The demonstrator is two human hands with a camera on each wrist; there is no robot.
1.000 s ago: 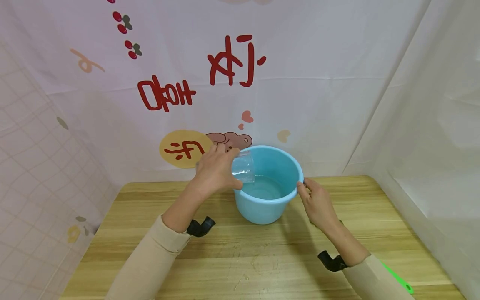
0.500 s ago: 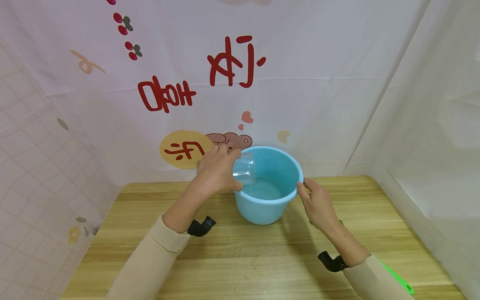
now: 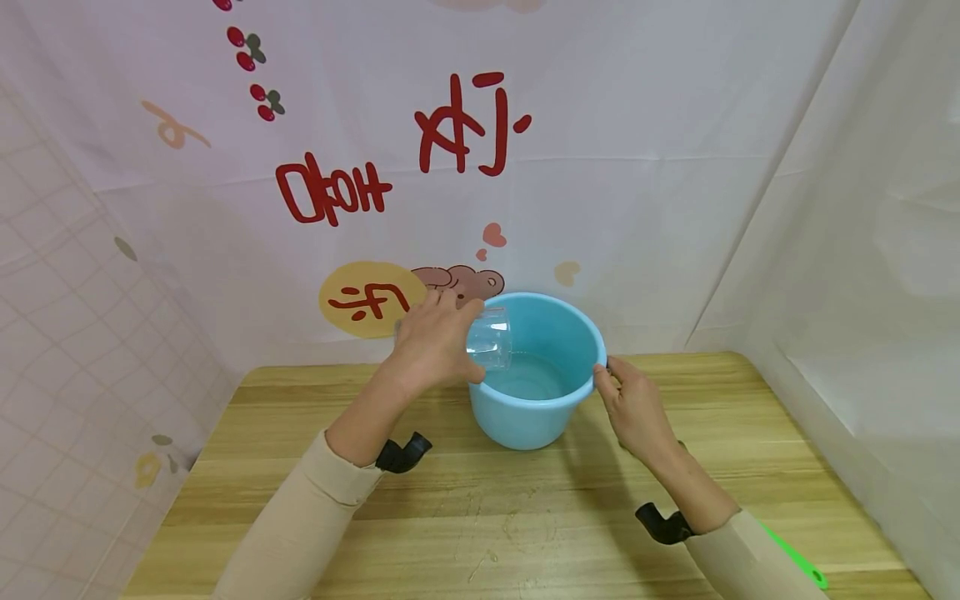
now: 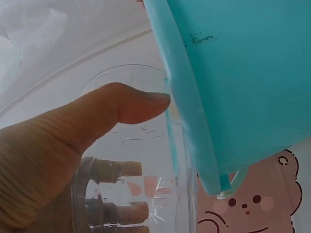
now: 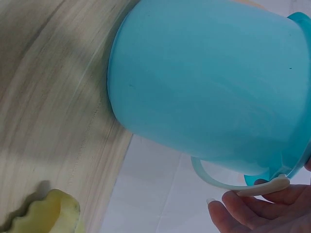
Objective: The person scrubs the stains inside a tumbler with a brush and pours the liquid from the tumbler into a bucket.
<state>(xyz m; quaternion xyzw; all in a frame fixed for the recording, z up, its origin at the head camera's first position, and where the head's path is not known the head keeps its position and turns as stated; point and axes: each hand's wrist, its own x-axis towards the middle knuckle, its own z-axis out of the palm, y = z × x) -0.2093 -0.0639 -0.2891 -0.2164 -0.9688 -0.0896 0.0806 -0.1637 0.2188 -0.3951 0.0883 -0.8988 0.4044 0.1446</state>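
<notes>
A light blue bucket [image 3: 521, 422] stands upright on the table near the back curtain. Shallow water [image 3: 531, 379] shows at its bottom. My left hand [image 3: 433, 340] grips a clear plastic cup [image 3: 491, 337], tipped on its side with its mouth over the bucket's left rim. In the left wrist view the thumb [image 4: 124, 102] lies along the cup, and several fingers show through its wall. My right hand [image 3: 636, 408] holds the bucket's right rim, thumb on top. The right wrist view shows its fingers [image 5: 243, 208] at the pale grip of the bucket's handle [image 5: 214, 179].
Wet marks [image 3: 510, 529] dot the wooden table [image 3: 420, 533] in front of the bucket. A green handle [image 3: 798, 558] sticks out beside the right sleeve. A yellow wavy-edged object [image 5: 46, 213] lies on the table in the right wrist view. White printed curtains [image 3: 637, 208] enclose the table.
</notes>
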